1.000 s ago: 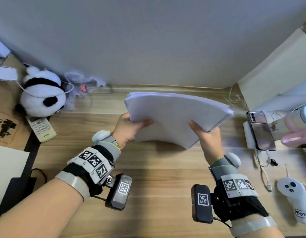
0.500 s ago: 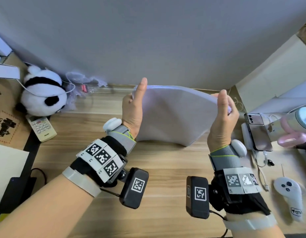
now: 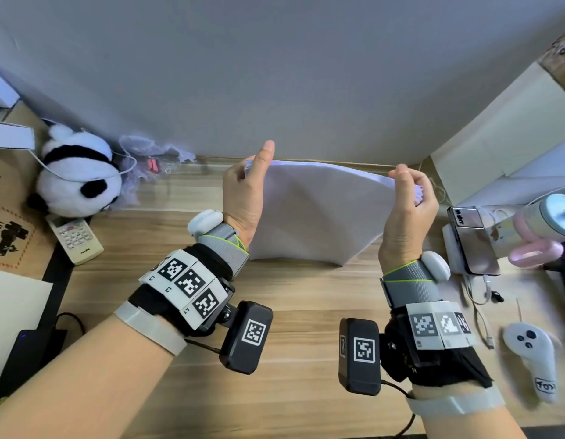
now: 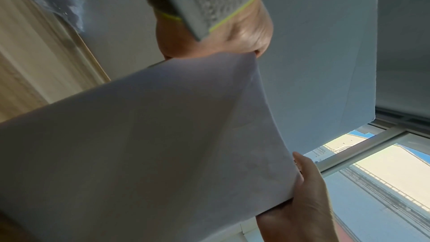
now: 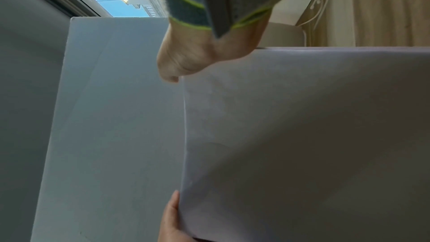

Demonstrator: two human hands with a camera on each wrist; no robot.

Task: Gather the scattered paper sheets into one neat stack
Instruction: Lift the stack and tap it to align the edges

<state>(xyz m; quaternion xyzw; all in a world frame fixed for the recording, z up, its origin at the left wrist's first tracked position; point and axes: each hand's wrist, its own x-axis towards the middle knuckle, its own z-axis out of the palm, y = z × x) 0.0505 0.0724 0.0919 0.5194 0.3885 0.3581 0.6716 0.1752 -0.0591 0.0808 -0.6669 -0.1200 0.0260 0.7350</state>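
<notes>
A stack of white paper sheets (image 3: pixel 316 217) stands upright and slightly bowed, its lower edge down at the wooden desk (image 3: pixel 290 296). My left hand (image 3: pixel 246 191) holds its left edge, thumb pointing up in front. My right hand (image 3: pixel 407 204) grips the upper right corner with curled fingers. The left wrist view shows the stack (image 4: pixel 139 144) with my left hand (image 4: pixel 309 190) at its edge and my right hand (image 4: pixel 209 43) across it. Seen from the right wrist, the stack (image 5: pixel 302 135) has my right hand (image 5: pixel 172 224) at its edge. My left hand (image 5: pixel 197 56) is at the far side.
A grey wall (image 3: pixel 274 74) rises just behind the stack. On the left are a panda plush (image 3: pixel 78 179), a remote (image 3: pixel 75 239) and a plastic bag (image 3: pixel 148 156). To the right lie a phone (image 3: pixel 472 239), a pink-handled cup (image 3: pixel 534 236), cables and a white controller (image 3: pixel 531 356).
The stack has been tipped from a slanted, flat hold to upright on its edge. Both hands rose to its sides, and my right fingers have curled over the top corner.
</notes>
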